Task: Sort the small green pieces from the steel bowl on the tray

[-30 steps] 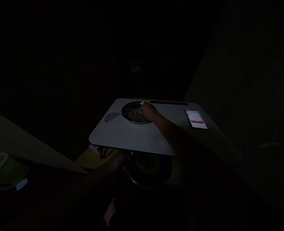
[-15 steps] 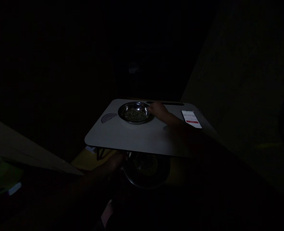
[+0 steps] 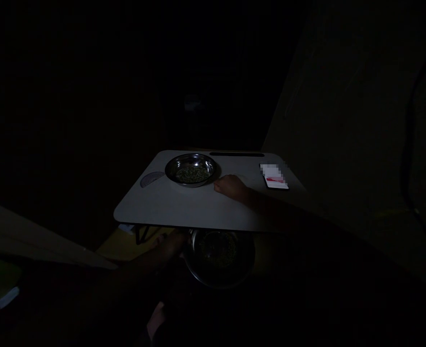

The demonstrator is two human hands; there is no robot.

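Observation:
On a small white folding table (image 3: 184,212), a shiny steel bowl (image 3: 169,179) holds small greenish pieces (image 3: 193,174), too dim to name. My right hand (image 3: 232,187) is closed just above the tabletop, by the bowl's near right side; whatever its fingers hold is hidden. Below the table's front edge is a second, wider steel bowl (image 3: 206,281), partly covered by the tabletop, with similar greenish bits (image 3: 227,253) inside. My left hand (image 3: 177,239) grips this lower bowl at its left rim, its fingers mostly in shadow.
A lit phone (image 3: 275,176) lies on the table's right side. A half-round printed mark (image 3: 152,179) is at the left, and a dark slot (image 3: 236,154) runs along the back edge. A black table leg (image 3: 139,234) stands below the left side. Surroundings are very dark.
My right hand has come away from the upper bowl's right rim, moving nearer to me and lower. My left hand stays at the lower bowl. The view has shifted slightly.

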